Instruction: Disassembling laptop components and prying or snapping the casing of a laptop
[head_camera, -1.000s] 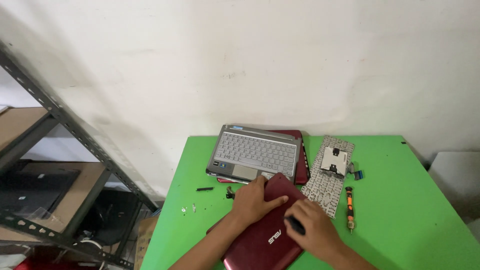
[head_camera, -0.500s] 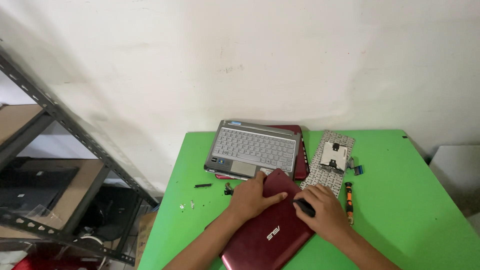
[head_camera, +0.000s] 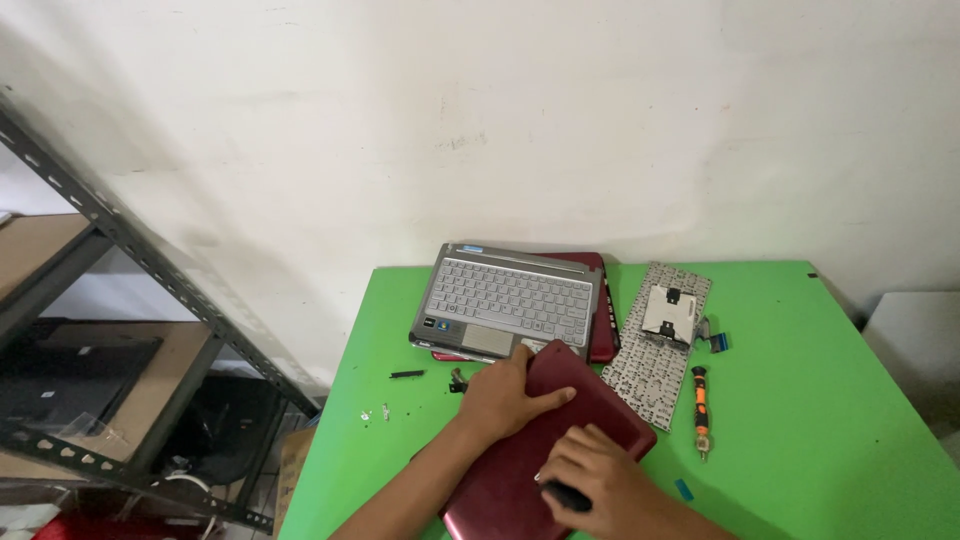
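A dark red closed laptop (head_camera: 600, 405) lies at an angle on the green table (head_camera: 800, 400). My left hand (head_camera: 505, 395) rests flat on its lid near the far corner, fingers spread. Nearer to me, my right hand (head_camera: 592, 485) lies on the same lid with its fingers closed on a small black object (head_camera: 563, 494). Just beyond the laptop sits a grey keyboard deck (head_camera: 505, 300) stacked on a red shell (head_camera: 601, 300).
A loose keyboard (head_camera: 640, 365) lies face down with a metal drive (head_camera: 665, 312) on it. Beside it are an orange-and-black screwdriver (head_camera: 700, 395) and blue bits (head_camera: 718, 342). A black strip (head_camera: 407, 374) and tiny screws (head_camera: 375, 413) lie left. A metal shelf (head_camera: 150, 270) stands left, a white box (head_camera: 915, 345) right.
My right hand has slid toward me along the red lid with the black object. My left hand stays on the lid. The view has shifted slightly.
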